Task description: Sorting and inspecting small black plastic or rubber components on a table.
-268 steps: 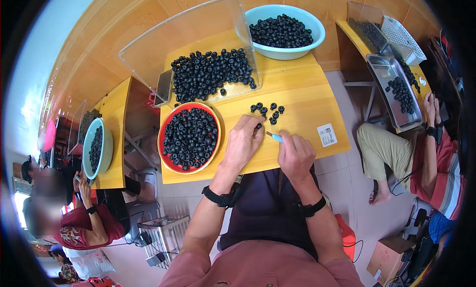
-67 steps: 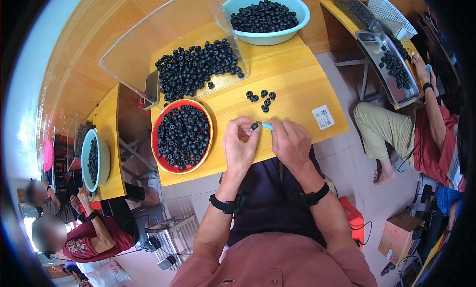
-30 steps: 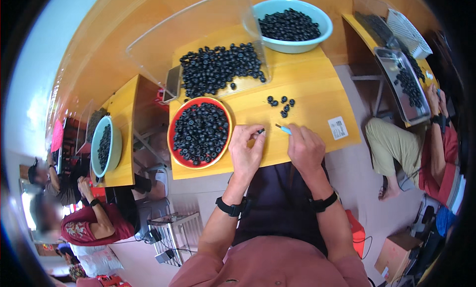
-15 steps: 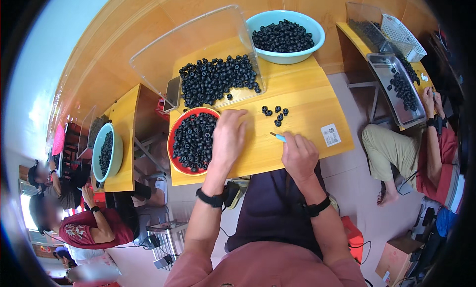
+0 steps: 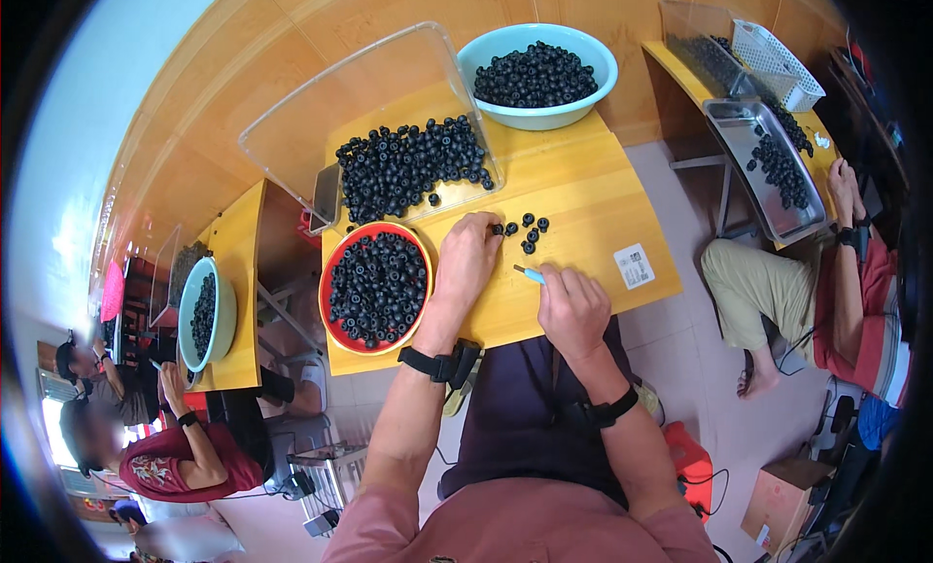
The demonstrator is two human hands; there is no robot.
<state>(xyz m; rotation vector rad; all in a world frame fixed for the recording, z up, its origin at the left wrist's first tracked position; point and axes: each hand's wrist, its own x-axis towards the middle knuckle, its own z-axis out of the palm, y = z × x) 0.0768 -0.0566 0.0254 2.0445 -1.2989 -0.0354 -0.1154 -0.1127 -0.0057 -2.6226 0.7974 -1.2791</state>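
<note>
My left hand [image 5: 465, 262] is closed at its fingertips on a small round black piece [image 5: 498, 229] with a hole in it, at the left end of a little group. Several more loose black pieces [image 5: 530, 234] lie just right of it on the yellow wooden table [image 5: 573, 184]. My right hand [image 5: 573, 310] grips a slim tool with a light blue handle [image 5: 533, 274], its narrow dark tip pointing left, apart from the pieces. Left of my left hand stands a red bowl with a yellow rim [image 5: 425, 305], full of the same black pieces.
A clear plastic bin [image 5: 389, 62] lies tipped behind the bowl, with many black pieces spilling out. At the back is a pale blue basin [image 5: 544, 119] of more pieces. A white label [image 5: 634, 266] sticks near the right edge. People work at tables on both sides.
My left hand has moved from beside the red bowl rightward to the loose pieces and taken hold of one. My right hand stays near the same spot with the tool.
</note>
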